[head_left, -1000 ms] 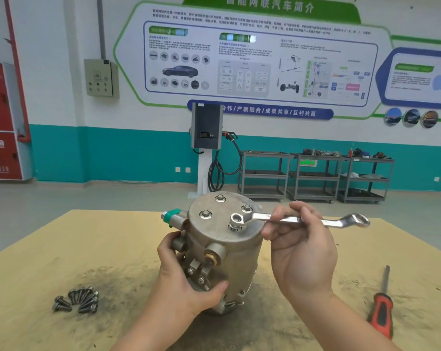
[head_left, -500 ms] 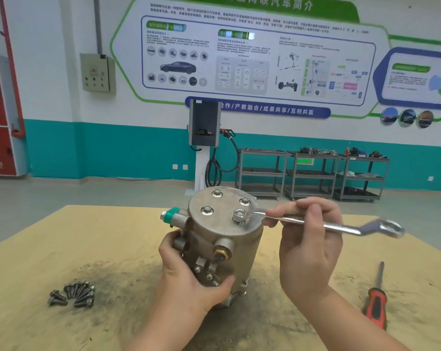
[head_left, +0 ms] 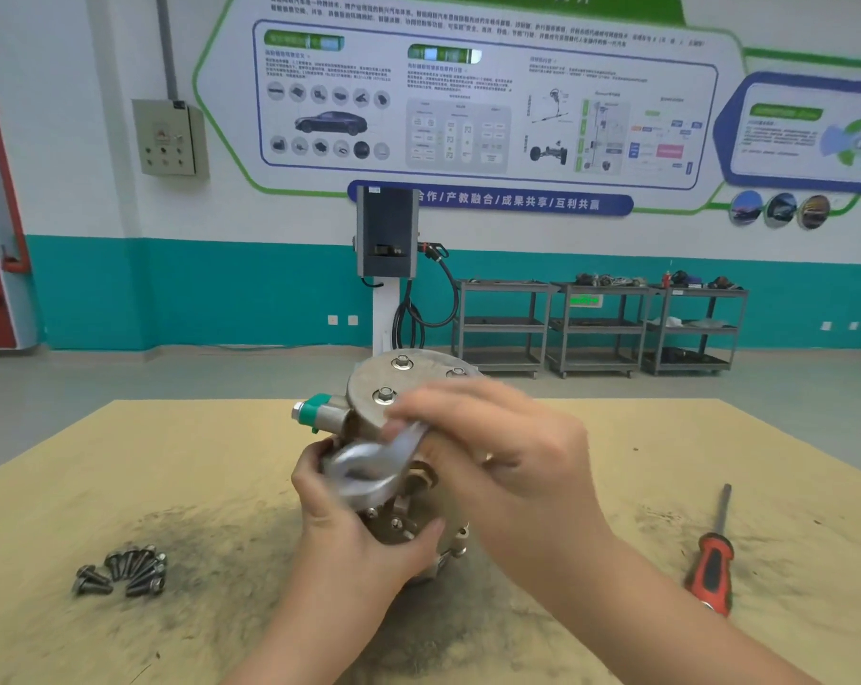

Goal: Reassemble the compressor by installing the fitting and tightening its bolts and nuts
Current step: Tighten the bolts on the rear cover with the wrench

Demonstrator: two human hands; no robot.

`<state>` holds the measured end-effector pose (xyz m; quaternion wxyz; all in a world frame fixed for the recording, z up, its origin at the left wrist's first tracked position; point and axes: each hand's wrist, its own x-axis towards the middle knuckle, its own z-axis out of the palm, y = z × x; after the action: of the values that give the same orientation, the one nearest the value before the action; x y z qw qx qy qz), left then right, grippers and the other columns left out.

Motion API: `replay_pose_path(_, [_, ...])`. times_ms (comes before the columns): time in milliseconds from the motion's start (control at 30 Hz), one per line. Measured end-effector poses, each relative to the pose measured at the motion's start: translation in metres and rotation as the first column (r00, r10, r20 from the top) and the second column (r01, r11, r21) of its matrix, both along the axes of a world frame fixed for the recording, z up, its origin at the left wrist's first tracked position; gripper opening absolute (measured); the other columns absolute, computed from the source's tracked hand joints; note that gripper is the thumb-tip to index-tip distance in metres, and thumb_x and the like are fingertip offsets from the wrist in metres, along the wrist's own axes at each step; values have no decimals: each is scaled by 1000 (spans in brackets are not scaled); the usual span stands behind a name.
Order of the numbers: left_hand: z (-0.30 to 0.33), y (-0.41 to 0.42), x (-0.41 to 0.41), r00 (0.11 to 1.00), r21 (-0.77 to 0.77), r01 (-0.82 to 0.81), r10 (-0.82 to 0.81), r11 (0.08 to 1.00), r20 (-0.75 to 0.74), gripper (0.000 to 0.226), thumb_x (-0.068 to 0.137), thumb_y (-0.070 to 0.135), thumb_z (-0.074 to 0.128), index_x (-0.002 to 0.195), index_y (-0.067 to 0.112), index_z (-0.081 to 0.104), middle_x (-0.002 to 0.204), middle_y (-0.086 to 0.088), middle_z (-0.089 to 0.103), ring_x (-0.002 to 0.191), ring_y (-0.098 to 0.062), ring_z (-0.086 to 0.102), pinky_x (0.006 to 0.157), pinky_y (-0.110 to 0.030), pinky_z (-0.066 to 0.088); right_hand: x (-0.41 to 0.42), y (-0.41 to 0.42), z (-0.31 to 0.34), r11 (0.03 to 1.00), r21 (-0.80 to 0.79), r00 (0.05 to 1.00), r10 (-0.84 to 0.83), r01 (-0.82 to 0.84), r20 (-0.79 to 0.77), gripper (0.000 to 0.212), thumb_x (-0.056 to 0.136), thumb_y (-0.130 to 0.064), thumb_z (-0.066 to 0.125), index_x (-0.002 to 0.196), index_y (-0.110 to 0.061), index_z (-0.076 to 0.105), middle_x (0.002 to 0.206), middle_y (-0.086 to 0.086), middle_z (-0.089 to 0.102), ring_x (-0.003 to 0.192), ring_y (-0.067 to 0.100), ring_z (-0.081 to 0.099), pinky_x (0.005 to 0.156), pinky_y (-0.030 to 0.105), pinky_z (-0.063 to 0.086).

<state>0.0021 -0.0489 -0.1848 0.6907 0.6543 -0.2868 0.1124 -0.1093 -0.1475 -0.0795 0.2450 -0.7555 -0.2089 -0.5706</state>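
Note:
The metal compressor (head_left: 408, 383) stands upright on the table, its round top cover showing three bolts. A green-capped fitting (head_left: 314, 410) sticks out on its left. My left hand (head_left: 359, 526) grips the compressor's lower front. My right hand (head_left: 507, 462) holds a silver wrench (head_left: 374, 467), which is blurred by motion; its ring end sits low in front of the compressor, over my left hand's fingers. The right hand hides the cover's front right part.
Several loose bolts (head_left: 122, 573) lie in a pile at the left on the tan, soot-stained table (head_left: 122, 462). A red-handled screwdriver (head_left: 712, 556) lies at the right. Metal carts and a charging post stand by the far wall.
My right hand has swung the wrench off the top bolt, turning it from pointing right to pointing down-left in front of the compressor. The left hand keeps its grip.

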Motion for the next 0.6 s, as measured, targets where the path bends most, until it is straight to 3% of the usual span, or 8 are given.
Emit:
replay_pose_path(67, [3, 1, -4, 999, 80, -1, -3, 997, 47, 98, 42, 45, 85, 111, 69, 19, 127, 4, 56, 110, -13, 64, 92, -36, 53, 0, -6, 5, 993, 112, 997, 28, -36, 77, 17, 87, 3, 62, 98, -7, 70, 91, 2, 70, 84, 13, 67, 76, 29, 55])
replay_pose_path(133, [5, 4, -3, 999, 77, 21, -24, 997, 38, 94, 39, 46, 80, 107, 67, 19, 123, 7, 55, 102, -5, 65, 89, -29, 52, 2, -10, 9, 923, 330, 979, 173, -199, 108, 22, 91, 2, 51, 104, -16, 56, 85, 3, 67, 76, 16, 66, 73, 31, 54])
replay_pose_path(233, [8, 9, 0, 997, 94, 66, -71, 993, 42, 90, 46, 39, 81, 111, 55, 21, 112, 37, 49, 97, 3, 64, 85, -23, 49, 4, -19, 16, 564, 696, 879, 424, -444, 218, 21, 88, 0, 40, 101, -17, 42, 66, 5, 64, 55, 19, 57, 59, 25, 50])
replay_pose_path(300, [10, 14, 2, 993, 127, 92, -100, 988, 62, 91, 56, 19, 87, 114, 47, 22, 97, 50, 44, 99, 10, 61, 83, -18, 49, 8, -27, 17, 337, 817, 818, 516, -468, 255, 24, 88, 6, 34, 101, -13, 41, 59, 6, 61, 46, 20, 51, 51, 24, 46])
replay_pose_path(367, [11, 16, 6, 993, 135, 93, -102, 987, 65, 92, 64, 1, 86, 112, 48, 22, 92, 51, 45, 99, 13, 60, 79, -9, 48, 13, -32, 16, 206, 874, 789, 554, -440, 267, 28, 88, 10, 29, 102, -11, 41, 56, 8, 58, 43, 19, 48, 47, 24, 44])
replay_pose_path(433, [11, 17, 7, 994, 135, 86, -95, 987, 60, 92, 65, -1, 85, 115, 45, 22, 92, 51, 46, 99, 13, 60, 78, -4, 46, 17, -34, 15, 142, 894, 763, 588, -425, 270, 27, 89, 9, 28, 102, -11, 41, 57, 9, 57, 43, 19, 47, 46, 25, 44])
replay_pose_path(533, [11, 18, 5, 994, 112, 100, -105, 989, 38, 93, 64, 3, 86, 121, 37, 21, 94, 50, 47, 98, 13, 60, 78, -8, 47, 20, -36, 13, 109, 902, 717, 651, -417, 252, 22, 88, 7, 31, 94, -10, 42, 59, 10, 59, 45, 20, 50, 47, 24, 46])
replay_pose_path(600, [13, 17, 3, 992, 107, 117, -120, 987, 22, 95, 63, 4, 86, 118, 46, 21, 108, 42, 48, 100, 11, 60, 80, -10, 48, 20, -40, 14, 95, 905, 682, 691, -415, 241, 17, 81, 5, 37, 88, -9, 44, 59, 10, 57, 45, 21, 49, 48, 24, 46])
